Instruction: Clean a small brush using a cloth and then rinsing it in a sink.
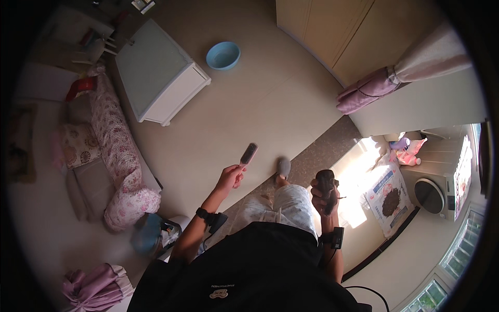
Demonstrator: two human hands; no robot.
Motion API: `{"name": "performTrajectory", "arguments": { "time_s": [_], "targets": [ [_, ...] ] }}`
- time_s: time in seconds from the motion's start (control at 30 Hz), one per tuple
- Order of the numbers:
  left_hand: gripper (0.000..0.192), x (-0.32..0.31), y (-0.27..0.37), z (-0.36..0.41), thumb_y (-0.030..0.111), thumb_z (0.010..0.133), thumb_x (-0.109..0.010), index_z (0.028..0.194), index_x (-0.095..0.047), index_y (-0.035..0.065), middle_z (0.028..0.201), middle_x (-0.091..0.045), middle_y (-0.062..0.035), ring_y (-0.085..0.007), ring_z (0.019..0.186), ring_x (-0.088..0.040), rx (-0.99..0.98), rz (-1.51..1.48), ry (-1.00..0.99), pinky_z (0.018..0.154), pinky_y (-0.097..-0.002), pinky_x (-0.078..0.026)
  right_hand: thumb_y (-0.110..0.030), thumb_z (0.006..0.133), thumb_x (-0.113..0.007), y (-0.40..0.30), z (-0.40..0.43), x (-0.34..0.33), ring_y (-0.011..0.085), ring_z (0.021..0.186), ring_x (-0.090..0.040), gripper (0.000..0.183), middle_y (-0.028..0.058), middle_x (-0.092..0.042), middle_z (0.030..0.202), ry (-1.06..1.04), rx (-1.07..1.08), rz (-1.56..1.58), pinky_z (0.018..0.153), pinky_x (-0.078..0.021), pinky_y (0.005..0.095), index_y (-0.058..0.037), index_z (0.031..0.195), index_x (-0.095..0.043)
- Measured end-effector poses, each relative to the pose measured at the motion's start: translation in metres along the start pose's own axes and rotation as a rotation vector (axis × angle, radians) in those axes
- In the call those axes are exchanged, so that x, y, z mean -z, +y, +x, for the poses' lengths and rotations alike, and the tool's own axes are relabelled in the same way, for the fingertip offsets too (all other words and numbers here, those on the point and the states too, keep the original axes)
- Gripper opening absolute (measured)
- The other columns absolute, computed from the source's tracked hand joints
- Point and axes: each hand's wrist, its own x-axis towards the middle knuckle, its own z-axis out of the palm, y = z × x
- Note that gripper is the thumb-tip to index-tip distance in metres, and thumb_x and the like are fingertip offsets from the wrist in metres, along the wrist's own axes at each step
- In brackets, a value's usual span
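Note:
My left hand [230,177] grips the handle of a scrubbing brush [248,153] with a pale pink handle. Its dark bristles face up, and the brush head points away from me over the floor. On the right, my right hand [320,197] is closed around a dark brown shoe [326,183], held up in front of me near the sunlit doorway. The fingers hide part of the shoe. Brush and shoe are well apart. A light blue plastic basin [223,56] stands on the floor farther ahead.
A white cabinet [171,97] with a glass-like top and a sofa with a floral cover [113,113] stand left. Beyond the stone threshold [323,144] are a washing machine [429,195], detergent bottles [408,159] and a flattened sack [384,187] bearing a dark pile. A tied curtain [368,90] hangs right.

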Motion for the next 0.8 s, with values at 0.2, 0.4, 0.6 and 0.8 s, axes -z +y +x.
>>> {"name": "performTrajectory", "arguments": {
  "time_s": [0.2, 0.4, 0.6, 0.8],
  "targets": [
    [0.024, 0.041, 0.190, 0.107, 0.025, 0.103, -0.055, 0.100, -0.064, 0.0022, 0.065, -0.047, 0.0032, -0.0032, 0.045, -0.033, -0.101, -0.032, 0.168, 0.042, -0.0217, -0.025, -0.030, 0.101, -0.052, -0.099, 0.228, -0.130, 0.0197, 0.085, -0.050, 0.039, 0.0151, -0.051, 0.119, -0.023, -0.165, -0.039, 0.051, -0.0469, 0.0231, -0.0060, 0.131, -0.048],
    [0.028, 0.074, 0.368, 0.259, 0.028, 0.102, -0.059, 0.100, -0.068, 0.0006, 0.062, -0.040, 0.0068, -0.0020, 0.048, -0.030, -0.203, 0.016, 0.256, 0.044, -0.0217, -0.021, -0.033, 0.097, -0.057, -0.191, 0.503, -0.231, 0.0208, 0.083, -0.051, 0.044, 0.0123, -0.053, 0.118, -0.039, -0.359, -0.254, 0.048, -0.0468, 0.0245, -0.0061, 0.130, -0.048],
    [0.029, 0.100, 0.519, 0.440, 0.030, 0.104, -0.057, 0.108, -0.063, 0.0013, 0.062, -0.041, 0.0064, -0.0017, 0.045, -0.030, -0.261, -0.439, 0.443, 0.041, -0.0216, -0.019, -0.034, 0.095, -0.059, -0.224, 0.749, -0.352, 0.0226, 0.087, -0.054, 0.050, 0.0153, -0.052, 0.123, 0.025, -0.378, -0.395, 0.048, -0.0466, 0.0248, -0.0037, 0.133, -0.047],
    [0.033, 0.111, 0.727, 0.599, 0.033, 0.103, -0.058, 0.108, -0.063, 0.0009, 0.064, -0.043, 0.0051, -0.0032, 0.045, -0.030, -0.278, -0.482, 0.309, 0.041, -0.0233, -0.020, -0.034, 0.094, -0.063, -0.288, 0.975, -0.414, 0.0239, 0.092, -0.051, 0.058, 0.0151, -0.048, 0.124, -0.021, -0.442, -0.231, 0.055, -0.0497, 0.0275, -0.0031, 0.138, -0.042]
  ]
}}
